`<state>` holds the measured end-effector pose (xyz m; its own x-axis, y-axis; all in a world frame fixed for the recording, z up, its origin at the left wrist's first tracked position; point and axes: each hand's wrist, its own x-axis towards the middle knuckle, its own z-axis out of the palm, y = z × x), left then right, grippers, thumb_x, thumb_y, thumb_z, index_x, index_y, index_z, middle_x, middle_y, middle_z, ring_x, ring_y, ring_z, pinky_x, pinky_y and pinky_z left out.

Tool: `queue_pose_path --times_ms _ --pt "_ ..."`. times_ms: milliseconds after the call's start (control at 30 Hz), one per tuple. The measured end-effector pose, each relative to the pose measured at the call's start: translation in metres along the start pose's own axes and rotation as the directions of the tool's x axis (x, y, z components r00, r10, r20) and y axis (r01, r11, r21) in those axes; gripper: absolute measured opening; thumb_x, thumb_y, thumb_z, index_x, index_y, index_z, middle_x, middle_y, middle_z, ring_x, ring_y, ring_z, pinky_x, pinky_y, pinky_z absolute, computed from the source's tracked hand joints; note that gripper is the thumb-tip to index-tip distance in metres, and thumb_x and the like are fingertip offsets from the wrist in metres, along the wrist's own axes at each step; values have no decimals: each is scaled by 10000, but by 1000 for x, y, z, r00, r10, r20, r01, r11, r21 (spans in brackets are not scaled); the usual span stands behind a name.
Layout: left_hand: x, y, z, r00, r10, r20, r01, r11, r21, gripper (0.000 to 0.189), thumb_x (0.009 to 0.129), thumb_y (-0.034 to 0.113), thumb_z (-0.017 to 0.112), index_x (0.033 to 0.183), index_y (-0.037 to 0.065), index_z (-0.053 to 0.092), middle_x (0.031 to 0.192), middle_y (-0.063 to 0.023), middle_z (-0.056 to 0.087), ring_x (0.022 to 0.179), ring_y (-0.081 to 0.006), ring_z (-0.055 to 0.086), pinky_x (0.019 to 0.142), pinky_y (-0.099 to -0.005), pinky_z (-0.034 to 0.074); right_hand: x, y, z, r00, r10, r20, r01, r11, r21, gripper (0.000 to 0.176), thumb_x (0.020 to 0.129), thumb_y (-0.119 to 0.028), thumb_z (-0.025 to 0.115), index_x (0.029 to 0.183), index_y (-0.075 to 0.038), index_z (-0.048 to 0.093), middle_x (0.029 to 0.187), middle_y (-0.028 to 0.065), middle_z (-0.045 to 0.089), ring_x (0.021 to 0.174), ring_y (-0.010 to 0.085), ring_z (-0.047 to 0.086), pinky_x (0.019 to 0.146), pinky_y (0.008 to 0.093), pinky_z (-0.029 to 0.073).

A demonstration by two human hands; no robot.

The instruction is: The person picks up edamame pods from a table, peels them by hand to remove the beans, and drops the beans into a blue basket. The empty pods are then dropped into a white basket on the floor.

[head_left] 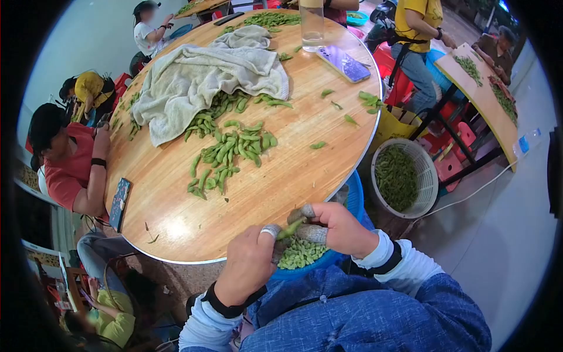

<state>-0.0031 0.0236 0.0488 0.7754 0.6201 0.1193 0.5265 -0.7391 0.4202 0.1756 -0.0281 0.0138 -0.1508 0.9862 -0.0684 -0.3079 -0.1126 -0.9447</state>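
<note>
Over a blue basin at the table's near edge, my two hands hold one green soybean pod between them. My left hand pinches its lower left end. On its upper right end are the closed fingers of my right hand. Grey fabric covers wrap several fingertips of both hands and partly hide the pod. Shelled green beans lie in the basin just below my fingers. A pile of unopened soybean pods sits on the round wooden table beyond my hands.
A grey towel covers more pods. Phones and a clear bottle stand or lie on the table. A white basket holding pods is on the floor at right. Several people sit or stand around, one in red at left.
</note>
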Motion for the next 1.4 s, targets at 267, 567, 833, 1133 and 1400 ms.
queue_pose_path --times_ms 267,567,833,1133,1400 --pt "-10 1 21 994 -96 -56 80 970 -231 165 663 19 592 815 5 528 634 -180 543 616 -356 554 530 -385 422 -12 1 -5 998 63 31 -65 997 41 160 839 -87 538 963 7 571 868 -7 588 803 47 502 724 222 421" --pt "-17 -7 28 999 -40 -4 39 991 -127 234 646 14 596 872 4 539 697 -176 556 646 -359 556 557 -382 430 -14 0 -3 996 88 -3 -88 996 35 141 828 -52 529 946 11 574 854 -9 581 797 53 500 719 216 414" --pt "-17 -3 49 989 -68 -133 19 939 -342 242 679 23 587 914 -11 541 738 -187 566 677 -358 563 580 -376 439 -13 17 0 993 -10 -115 0 996 -85 104 820 -26 515 884 21 582 791 -3 561 749 59 480 674 221 406" --pt "-16 1 43 991 -85 -103 32 901 -432 209 787 113 544 956 -9 532 787 -159 577 686 -309 577 610 -344 443 -19 3 0 989 127 -75 -118 987 112 122 854 -76 491 867 -3 587 747 -5 555 667 55 472 603 199 392" --pt "-22 -7 49 994 -46 -96 -2 894 -448 234 843 186 483 973 0 538 840 -143 594 751 -279 588 667 -313 445 -24 2 -1 985 173 -5 -169 969 181 137 864 -105 483 854 -7 578 726 -19 542 635 51 455 581 190 375"
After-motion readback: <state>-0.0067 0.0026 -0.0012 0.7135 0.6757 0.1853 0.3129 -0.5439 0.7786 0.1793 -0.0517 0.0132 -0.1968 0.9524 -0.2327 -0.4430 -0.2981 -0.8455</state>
